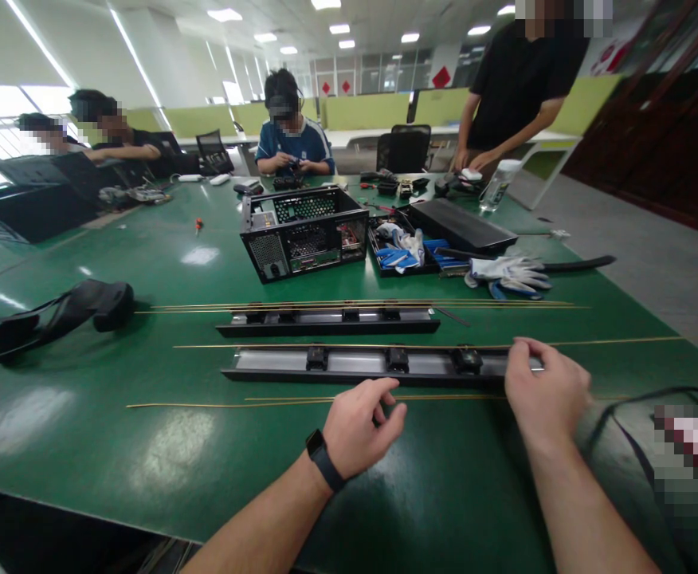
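Note:
A dark metal channel (349, 376) with a pale inner strip lies across the table before me, several black blocks (397, 359) set along it. Over its back edge runs a long thin gold-coloured rod (617, 341). At the channel's right end, the curled fingers of my right hand (545, 395) close around the rod; the grip itself is partly hidden. My left hand (362, 426) hovers by the channel's front edge, fingers loosely bent and thumb apart, holding nothing visible. More thin rods (205, 406) lie in front of the channel, passing behind my left hand.
Behind lies a second channel (325, 327) with several rods across it. Farther back are an open computer case (307, 235), a parts tray, and work gloves (510, 275). A black strap (50, 311) lies left, a bottle (500, 185) back right. Several people work around the table.

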A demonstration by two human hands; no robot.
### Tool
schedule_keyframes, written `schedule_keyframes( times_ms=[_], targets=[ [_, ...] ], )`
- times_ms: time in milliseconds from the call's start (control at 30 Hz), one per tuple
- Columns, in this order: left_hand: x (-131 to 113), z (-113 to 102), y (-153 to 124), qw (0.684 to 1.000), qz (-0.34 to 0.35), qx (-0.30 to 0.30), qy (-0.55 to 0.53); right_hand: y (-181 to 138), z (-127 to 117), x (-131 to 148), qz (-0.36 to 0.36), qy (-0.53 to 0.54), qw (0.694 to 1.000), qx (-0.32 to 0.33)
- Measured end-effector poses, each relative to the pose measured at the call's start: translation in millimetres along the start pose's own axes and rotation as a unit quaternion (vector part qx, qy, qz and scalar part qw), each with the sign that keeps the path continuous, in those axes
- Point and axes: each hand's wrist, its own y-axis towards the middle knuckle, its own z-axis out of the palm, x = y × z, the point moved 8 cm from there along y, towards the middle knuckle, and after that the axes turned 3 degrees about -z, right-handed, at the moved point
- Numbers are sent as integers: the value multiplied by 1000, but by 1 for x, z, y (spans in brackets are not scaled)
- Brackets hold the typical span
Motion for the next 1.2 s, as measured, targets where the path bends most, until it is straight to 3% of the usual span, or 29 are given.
schedule_keyframes(
  times_ms=[133, 533, 633, 867, 1200],
  targets=[
    [2, 1, 0, 1000, -4, 1, 0, -6, 2, 7, -18, -7, 1000, 20],
    [2, 0, 1, 1000, -9, 3, -2, 5, 6, -19, 83, -21, 995, 56],
    [0, 0, 2, 1000, -1, 5, 0, 1, 4, -10, 65, -8, 996, 58],
    [0, 1, 2, 1000, -5, 2, 2, -24, 6, 33, -50, 48, 993, 90],
    [0, 1, 2, 1000, 4, -4, 7, -12, 7, 10, -4, 21, 997, 70]
  ],
)
